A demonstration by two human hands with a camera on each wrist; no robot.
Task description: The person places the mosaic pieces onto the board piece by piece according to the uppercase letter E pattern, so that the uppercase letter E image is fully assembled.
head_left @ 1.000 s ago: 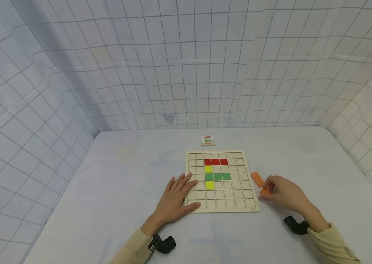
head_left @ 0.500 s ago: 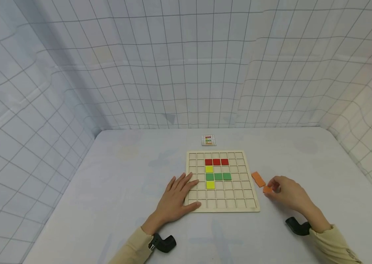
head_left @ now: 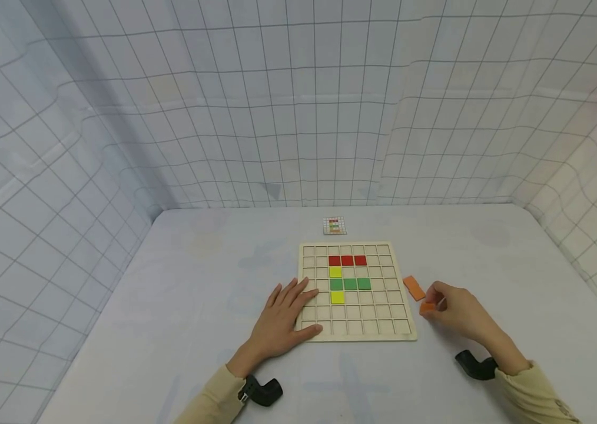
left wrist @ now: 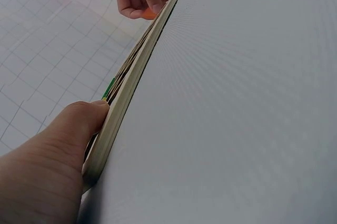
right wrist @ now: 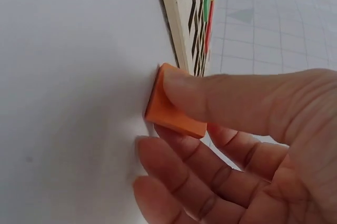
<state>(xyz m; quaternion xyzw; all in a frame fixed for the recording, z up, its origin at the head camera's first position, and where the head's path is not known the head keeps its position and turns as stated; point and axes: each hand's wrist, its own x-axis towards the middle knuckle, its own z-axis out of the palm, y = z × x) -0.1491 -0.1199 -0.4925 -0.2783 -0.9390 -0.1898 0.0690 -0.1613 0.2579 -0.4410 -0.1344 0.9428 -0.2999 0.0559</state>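
Note:
My right hand pinches a small orange tile between thumb and fingers, just right of the board. In the right wrist view the thumb lies across the tile's face, with fingers behind it. An oblong orange piece lies between that hand and the board's right edge. My left hand rests with spread fingers on the left side of the pale grid board. Set in its cells are a row of red tiles, a row of green tiles, and two yellow tiles.
Behind the board lies a small card printed with a coloured grid pattern. The white table extends to both sides, and a white grid-patterned curtain encloses it at the back and sides.
My right hand has shifted slightly right and then back left with the orange tile, whose tilt has changed a little. The left hand and the tiles on the board stay in place.

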